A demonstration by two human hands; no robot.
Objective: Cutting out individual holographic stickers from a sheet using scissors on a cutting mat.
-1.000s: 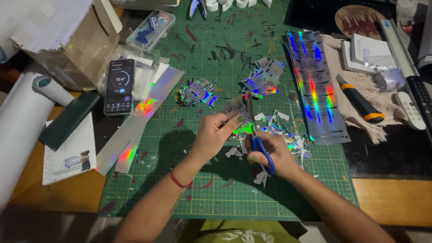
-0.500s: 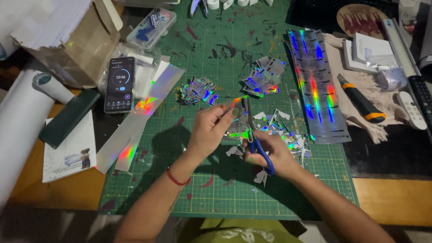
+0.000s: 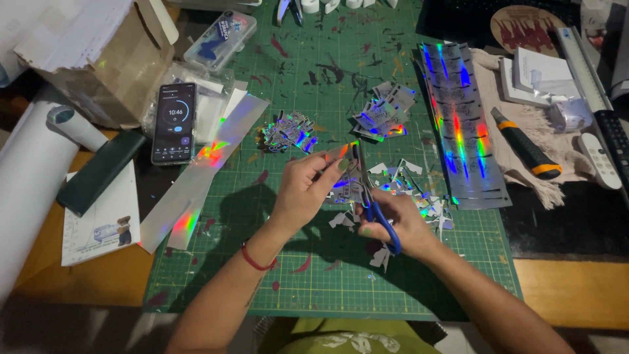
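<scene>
My left hand (image 3: pixel 308 190) pinches a small holographic sticker piece (image 3: pixel 341 172) above the green cutting mat (image 3: pixel 275 282). My right hand (image 3: pixel 400 219) grips blue-handled scissors (image 3: pixel 375 208), whose blades point up and away and meet the sticker's edge. Shiny offcuts (image 3: pixel 406 180) lie under and just behind both hands. Two small heaps of cut holographic stickers sit farther back, one at the left (image 3: pixel 288 133) and one at the right (image 3: pixel 383 111).
A long holographic sheet (image 3: pixel 458 124) lies to the right, a holographic strip (image 3: pixel 203 174) to the left. A phone (image 3: pixel 173 122), cardboard box (image 3: pixel 98 59), white roll (image 3: pixel 26 183), utility knife (image 3: pixel 524 144) and remote (image 3: pixel 599 160) ring the mat.
My left hand has turned the sticker piece slightly and the scissors have advanced along it. Both hands stay over the same spot on the mat.
</scene>
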